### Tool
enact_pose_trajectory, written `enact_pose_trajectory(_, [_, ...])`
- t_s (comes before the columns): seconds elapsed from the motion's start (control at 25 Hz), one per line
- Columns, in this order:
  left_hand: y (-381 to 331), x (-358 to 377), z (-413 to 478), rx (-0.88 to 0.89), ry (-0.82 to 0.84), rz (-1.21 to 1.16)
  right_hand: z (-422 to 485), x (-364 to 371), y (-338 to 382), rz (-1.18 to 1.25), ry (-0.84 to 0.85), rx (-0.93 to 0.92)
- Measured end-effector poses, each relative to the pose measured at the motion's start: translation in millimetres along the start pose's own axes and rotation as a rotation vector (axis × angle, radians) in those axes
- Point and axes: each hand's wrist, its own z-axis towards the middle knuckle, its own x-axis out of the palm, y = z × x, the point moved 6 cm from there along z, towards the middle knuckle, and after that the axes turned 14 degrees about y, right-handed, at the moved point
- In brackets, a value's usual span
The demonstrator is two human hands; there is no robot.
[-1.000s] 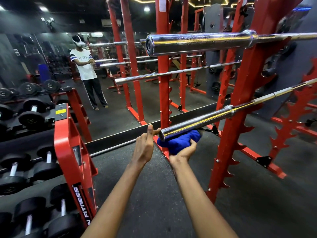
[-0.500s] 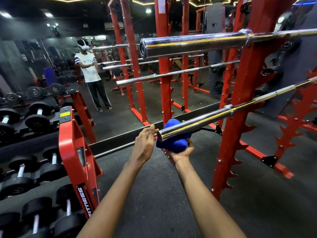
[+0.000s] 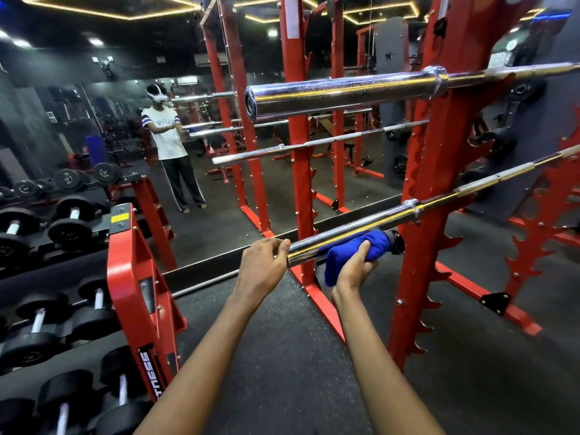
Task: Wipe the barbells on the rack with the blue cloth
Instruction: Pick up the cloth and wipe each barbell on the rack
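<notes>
The right hand (image 3: 353, 271) grips the folded blue cloth (image 3: 367, 243) against the underside of the lower chrome steel barbell (image 3: 361, 226), which lies on the red steel rack (image 3: 436, 215). The left hand (image 3: 260, 268) curls its fingers (image 3: 281, 246) round the bar's end. The smooth sleeve may turn, and then the cloth could slip off.

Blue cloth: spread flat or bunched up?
Bunched: the blue cloth is a thick wad gripped by the right hand under the lower barbell.

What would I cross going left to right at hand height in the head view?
Dumbbells → red dumbbell stand → left hand holding the end of the lower barbell → blue cloth gripped by the right hand → red rack upright.
</notes>
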Motion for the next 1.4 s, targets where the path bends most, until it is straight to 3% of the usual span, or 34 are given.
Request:
enact_pose_trajectory(0.08, [-4.6,-7.0,3.5,0.000,-0.022,-0.038,-6.0,2.3,33.9,-0.143,-0.024,-0.254])
enact_pose_trajectory(0.16, [-15.1,-21.6,9.3,0.023,-0.067,-0.113,-15.3,17.4,64.8,-0.298,0.067,-0.460])
enact_pose_trajectory(0.32, [-48.7,-73.0,25.9,0.163,-0.299,-0.227,-38.4,62.5,122.1,-0.423,0.306,-0.596])
enact_pose_trajectory(0.48, [-89.6,-126.8,37.2,0.351,-0.523,-0.283,-76.2,99.5,191.1,-0.314,0.365,-0.829])
enact_pose_trajectory(0.6, [-111.0,-155.9,50.5,0.411,-0.559,-0.241,-90.0,129.7,234.5,-0.299,0.353,-0.990])
enact_pose_trajectory(0.76, [-119.5,-175.7,66.5,0.398,-0.536,-0.204,-88.3,177.5,260.6,-0.527,0.311,-1.124])
enact_pose_trajectory(0.88, [-117.2,-181.5,67.2,0.401,-0.512,-0.204,-92.4,194.9,255.5,-0.677,0.278,-1.162])
enact_pose_trajectory(1.08, [-112.0,-193.6,60.9,0.448,-0.396,-0.186,-90.7,201.2,247.9,-0.834,0.497,-1.199])
enact_pose_trajectory(1.28, [-109.8,-205.5,56.1,0.421,-0.287,-0.191,-64.7,207.1,283.0,-0.783,0.432,-1.049])
enact_pose_trajectory(1.4, [-109.3,-214.5,55.5,0.441,-0.336,-0.212,-85.5,223.2,271.9,-0.792,0.530,-1.036])
